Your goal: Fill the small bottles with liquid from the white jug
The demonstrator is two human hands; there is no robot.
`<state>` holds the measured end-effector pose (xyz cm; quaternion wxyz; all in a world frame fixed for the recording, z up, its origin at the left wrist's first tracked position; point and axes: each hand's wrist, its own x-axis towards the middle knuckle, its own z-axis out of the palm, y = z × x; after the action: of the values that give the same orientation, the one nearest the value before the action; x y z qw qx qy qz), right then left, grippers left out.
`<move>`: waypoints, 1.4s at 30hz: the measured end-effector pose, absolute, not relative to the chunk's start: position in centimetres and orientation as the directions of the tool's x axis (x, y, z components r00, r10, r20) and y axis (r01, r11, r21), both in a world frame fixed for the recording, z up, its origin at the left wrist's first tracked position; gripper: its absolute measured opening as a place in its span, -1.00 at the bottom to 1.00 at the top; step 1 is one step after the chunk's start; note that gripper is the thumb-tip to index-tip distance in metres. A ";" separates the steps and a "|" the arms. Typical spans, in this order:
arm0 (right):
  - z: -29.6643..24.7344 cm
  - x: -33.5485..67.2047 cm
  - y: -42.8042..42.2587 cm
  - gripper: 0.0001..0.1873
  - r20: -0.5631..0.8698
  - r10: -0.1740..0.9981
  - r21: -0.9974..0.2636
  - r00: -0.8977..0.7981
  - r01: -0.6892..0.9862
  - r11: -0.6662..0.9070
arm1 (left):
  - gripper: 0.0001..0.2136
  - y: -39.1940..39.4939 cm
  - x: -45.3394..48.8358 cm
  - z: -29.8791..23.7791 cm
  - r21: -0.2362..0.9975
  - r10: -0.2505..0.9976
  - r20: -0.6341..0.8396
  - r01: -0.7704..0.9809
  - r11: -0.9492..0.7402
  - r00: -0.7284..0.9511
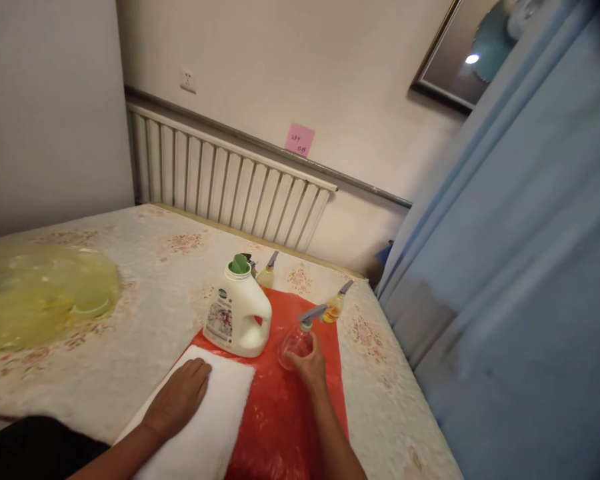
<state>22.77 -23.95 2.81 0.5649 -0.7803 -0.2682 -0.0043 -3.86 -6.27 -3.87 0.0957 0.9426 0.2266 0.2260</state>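
My right hand (311,365) is wrapped round a clear spray bottle (291,348) with a grey trigger head, upright over the red plastic sheet (275,407). The bottle looks empty. My left hand (183,395) lies palm down on a folded white towel (220,417), fingers close together and fairly flat. Just beyond the towel stands a cream jug (243,313) with a handle, a printed label and a green spout (239,264) in its open neck.
Behind the jug stands a spray bottle (267,277) with yellowish liquid; another spray bottle (334,308) is at the right. A transparent yellow plastic bulk (40,293) spreads at left. A blue curtain (520,253) hangs at right, and a radiator (230,177) lines the wall.
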 end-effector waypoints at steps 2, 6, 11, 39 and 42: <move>2.2 20.3 -25.8 -0.17 0.217 0.459 -0.902 0.861 0.357 -0.244 | -0.80 -6.2 -3.8 -3.7 0.280 0.468 0.363 0.385 -0.879 0.805; 1.9 15.8 -28.7 -0.14 0.168 0.548 -0.922 0.820 0.328 -0.208 | -0.78 -5.9 -3.4 -3.4 0.270 0.477 0.301 0.406 -0.873 0.826; 1.8 12.5 -30.5 -0.10 0.143 0.600 -0.926 0.787 0.320 -0.199 | -0.74 -7.6 -1.6 0.0 0.514 0.548 0.230 0.378 -0.770 0.804; 1.4 11.2 -31.5 -0.12 0.221 0.666 -0.914 0.713 0.390 -0.113 | -0.73 -18.7 4.3 6.8 0.953 0.436 0.195 -0.064 -0.296 0.879; 1.6 11.1 -31.5 -0.13 0.216 0.676 -0.917 0.704 0.384 -0.106 | -0.73 -18.4 3.6 7.2 0.933 0.332 0.228 -0.108 -0.343 0.915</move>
<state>11.13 -31.54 1.60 0.5620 -0.7324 -0.3618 0.1299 3.61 -18.38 7.25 0.5686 0.7964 0.0704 0.1935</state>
